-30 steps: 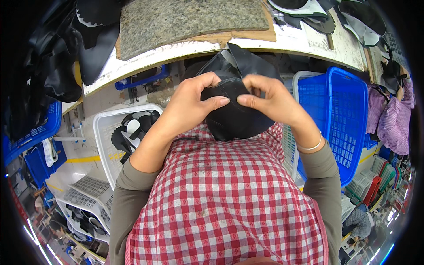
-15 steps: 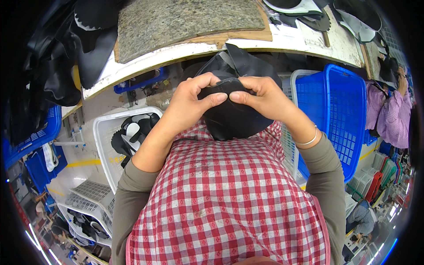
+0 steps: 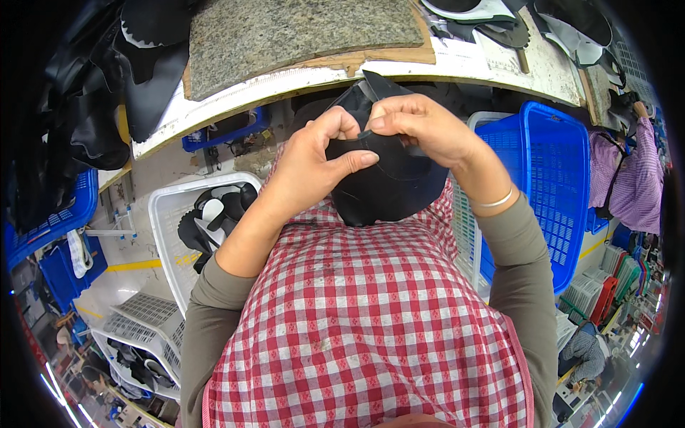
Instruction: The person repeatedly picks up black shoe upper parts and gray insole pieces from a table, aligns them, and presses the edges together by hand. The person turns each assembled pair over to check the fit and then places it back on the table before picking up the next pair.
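Note:
A black leather-like piece (image 3: pixel 389 185) with a stitched seam hangs over my lap, in front of the bench edge. My left hand (image 3: pixel 317 153) grips its upper edge, with the thumb lying on the near face and the fingers curled behind. Close beside it, my right hand (image 3: pixel 424 125) pinches the same edge between thumb and forefinger. Its other fingers are curled and partly hidden. More black pieces (image 3: pixel 353 103) rise behind my hands, toward the bench.
A white bench (image 3: pixel 300 85) carries a speckled stone slab (image 3: pixel 307 43). Black sheets (image 3: pixel 153 93) drape over its left end. A white basket (image 3: pixel 163 214) with cut pieces stands left; a blue basket (image 3: pixel 524 171) stands right. A person in a checkered sleeve (image 3: pixel 635 178) is far right.
My right hand has shifted up and slightly left, its thumb moving from the face of the black piece to its upper edge. My left hand stays nearly in place.

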`<state>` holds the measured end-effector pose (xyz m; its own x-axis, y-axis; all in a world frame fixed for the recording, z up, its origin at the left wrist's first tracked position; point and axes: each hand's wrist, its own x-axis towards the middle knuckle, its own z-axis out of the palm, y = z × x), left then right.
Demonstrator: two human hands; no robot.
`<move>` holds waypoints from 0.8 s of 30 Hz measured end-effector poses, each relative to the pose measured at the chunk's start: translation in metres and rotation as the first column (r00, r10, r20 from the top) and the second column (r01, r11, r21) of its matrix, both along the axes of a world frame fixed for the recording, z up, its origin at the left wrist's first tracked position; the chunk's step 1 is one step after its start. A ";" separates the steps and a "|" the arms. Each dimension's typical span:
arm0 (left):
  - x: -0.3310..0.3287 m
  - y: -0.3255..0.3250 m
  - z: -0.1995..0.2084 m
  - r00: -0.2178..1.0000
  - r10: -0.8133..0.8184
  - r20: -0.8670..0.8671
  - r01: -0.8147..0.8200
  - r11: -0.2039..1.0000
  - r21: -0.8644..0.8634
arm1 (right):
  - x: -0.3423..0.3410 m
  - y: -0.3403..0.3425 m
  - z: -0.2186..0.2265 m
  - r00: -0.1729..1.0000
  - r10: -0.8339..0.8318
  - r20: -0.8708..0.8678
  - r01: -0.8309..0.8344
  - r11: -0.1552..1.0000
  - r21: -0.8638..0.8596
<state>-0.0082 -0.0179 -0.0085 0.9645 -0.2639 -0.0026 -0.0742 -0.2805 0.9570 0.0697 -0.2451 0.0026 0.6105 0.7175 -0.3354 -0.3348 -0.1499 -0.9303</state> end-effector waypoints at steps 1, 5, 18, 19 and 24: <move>-0.002 0.000 0.001 1.000 -0.001 -0.030 0.002 1.000 0.017 | 0.004 -0.001 0.000 1.000 0.022 -0.005 -0.022 0.999 -0.044; -0.006 -0.001 0.001 0.998 -0.032 -0.052 0.033 0.999 0.018 | 0.004 0.000 -0.003 0.981 0.034 -0.192 -0.036 0.999 -0.005; 0.002 -0.002 -0.015 0.993 -0.026 0.113 0.031 0.998 -0.046 | -0.048 0.004 0.013 0.220 -0.065 0.973 0.429 0.902 -0.037; 0.007 0.006 -0.013 0.993 -0.067 0.094 0.075 0.994 -0.078 | -0.048 0.005 0.014 0.323 -0.048 0.945 0.431 0.897 -0.101; 0.068 0.104 0.057 0.979 0.158 0.128 -0.004 0.645 -0.764 | -0.039 -0.018 0.041 0.526 -0.186 0.830 0.258 0.965 0.053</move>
<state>0.0598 0.0861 0.0483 0.9461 -0.0195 0.3232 -0.2658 0.5231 0.8097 0.0304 -0.2635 0.0440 0.7781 0.5160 0.3582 0.5389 -0.2555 -0.8027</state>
